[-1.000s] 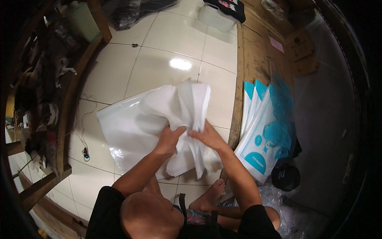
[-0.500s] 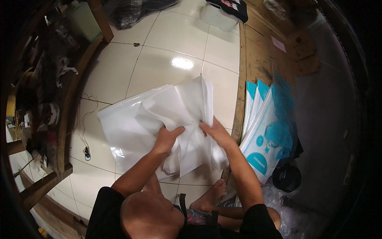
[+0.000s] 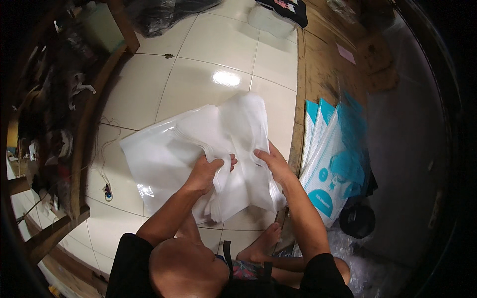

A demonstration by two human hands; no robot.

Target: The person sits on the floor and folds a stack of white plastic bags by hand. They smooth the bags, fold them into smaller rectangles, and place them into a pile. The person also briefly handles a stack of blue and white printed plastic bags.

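Observation:
Several thin white sheets [image 3: 243, 116], soft and slightly see-through, are spread in a loose bundle in front of me. On the left, my left hand [image 3: 204, 175] is closed round the edges of one bunch, thumb on top and fingertips showing beyond it. Across a dip in the bundle, my right hand [image 3: 273, 163] pinches the right-hand part, its thumb on the near face and its other fingers mostly hidden behind. Beneath the sheets, a larger glossy white plastic sheet [image 3: 156, 146] lies on the tiled floor.
Blue-and-white printed plastic bags [image 3: 325, 179] lie fanned out on brown cardboard [image 3: 318, 64] at the right. Nearby sits a round black object [image 3: 357, 221]. A wooden frame [image 3: 94, 114] edges the left side, with a thin cord [image 3: 103, 164] beside it. Dark plastic [image 3: 169, 15] lies at the far left.
The right part of the bundle has opened out flatter, its peaked upper edge now rounded. My right hand has shifted slightly right, and my left hand's fingertips now show past the sheets.

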